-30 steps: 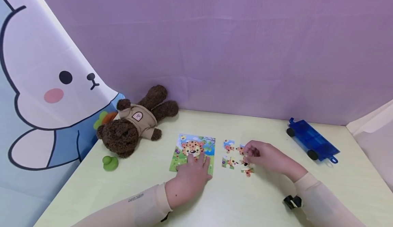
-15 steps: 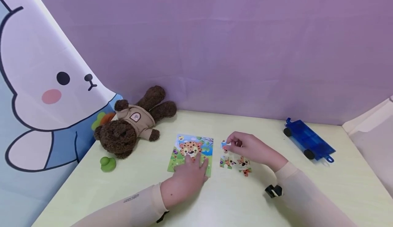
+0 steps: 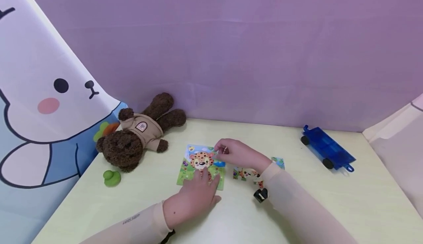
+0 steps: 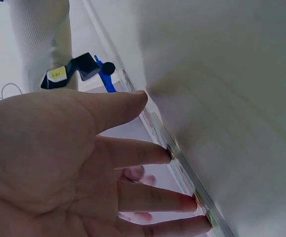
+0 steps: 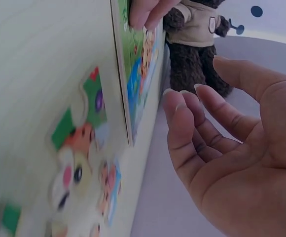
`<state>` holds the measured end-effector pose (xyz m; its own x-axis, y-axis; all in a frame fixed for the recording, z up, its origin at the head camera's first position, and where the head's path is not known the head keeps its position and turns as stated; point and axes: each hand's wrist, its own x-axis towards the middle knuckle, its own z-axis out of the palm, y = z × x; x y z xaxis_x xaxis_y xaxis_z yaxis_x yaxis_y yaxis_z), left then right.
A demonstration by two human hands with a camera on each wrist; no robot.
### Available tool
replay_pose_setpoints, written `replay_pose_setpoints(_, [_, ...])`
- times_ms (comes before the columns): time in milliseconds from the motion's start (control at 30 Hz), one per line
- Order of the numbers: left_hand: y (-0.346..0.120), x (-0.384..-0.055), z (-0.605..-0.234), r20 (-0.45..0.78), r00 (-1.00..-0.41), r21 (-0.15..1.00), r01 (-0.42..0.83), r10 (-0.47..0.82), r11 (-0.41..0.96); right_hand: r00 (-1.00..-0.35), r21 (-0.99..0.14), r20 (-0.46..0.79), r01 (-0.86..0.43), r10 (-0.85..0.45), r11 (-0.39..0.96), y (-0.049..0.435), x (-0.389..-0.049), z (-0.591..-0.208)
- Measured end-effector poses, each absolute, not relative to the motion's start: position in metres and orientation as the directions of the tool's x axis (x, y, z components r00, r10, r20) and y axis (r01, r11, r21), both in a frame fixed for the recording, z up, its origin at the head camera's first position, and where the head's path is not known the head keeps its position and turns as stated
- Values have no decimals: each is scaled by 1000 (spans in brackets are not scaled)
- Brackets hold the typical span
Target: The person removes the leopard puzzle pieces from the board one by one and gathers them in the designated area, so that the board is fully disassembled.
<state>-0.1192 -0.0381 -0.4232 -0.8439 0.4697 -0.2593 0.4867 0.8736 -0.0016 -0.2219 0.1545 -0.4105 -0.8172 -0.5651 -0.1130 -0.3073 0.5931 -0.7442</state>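
A leopard picture board (image 3: 201, 158) lies on the table in front of me. My left hand (image 3: 194, 197) rests its spread fingertips on the lower part of that board; the left wrist view shows these fingers (image 4: 155, 196) straight against its edge. Over the board's upper right corner hovers my right hand (image 3: 238, 153), its thumb apart from the loosely curled fingers (image 5: 182, 131) and nothing between them. Several loose puzzle pieces (image 3: 248, 173) with parts of a leopard lie right of the board, partly hidden by the right forearm. Close up, the right wrist view shows one piece (image 5: 77, 180) face up.
A brown teddy bear (image 3: 142, 130) lies at the back left, with a green rubber duck (image 3: 112, 178) in front of it. At the right stands a blue toy wagon (image 3: 328, 146). A purple cloth (image 3: 231, 53) hangs behind the table.
My right hand has moved left from over the loose pieces to the board's upper right corner. The left hand stays on the board. The whole view has shifted slightly.
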Motion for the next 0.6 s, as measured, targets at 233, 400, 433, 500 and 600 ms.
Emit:
replay_pose_setpoints(233, [-38,-117,-423,-251,-839,-16,502,482,865,-819,-728,-127,-306,-559,614,139,-231,-415])
replay_pose_setpoints(400, [-38,-117,-422,-254,-837,-34,509,485,860,-821,-714,-155,-291,-549,637,134,-235,-419])
replay_pose_setpoints(433, [-38,-116,-422,-254,-836,-36,510,486,859,-822,-710,-164,-286,-546,643,133,-236,-420])
replay_pose_setpoints(500, [-38,-116,-422,-252,-836,-36,511,487,859,-823,-705,-174,-279,-540,652,132,-236,-421])
replay_pose_setpoints(600, [-38,-115,-421,-248,-838,-33,509,486,860,-823,-703,-190,-267,-535,660,130,-235,-422])
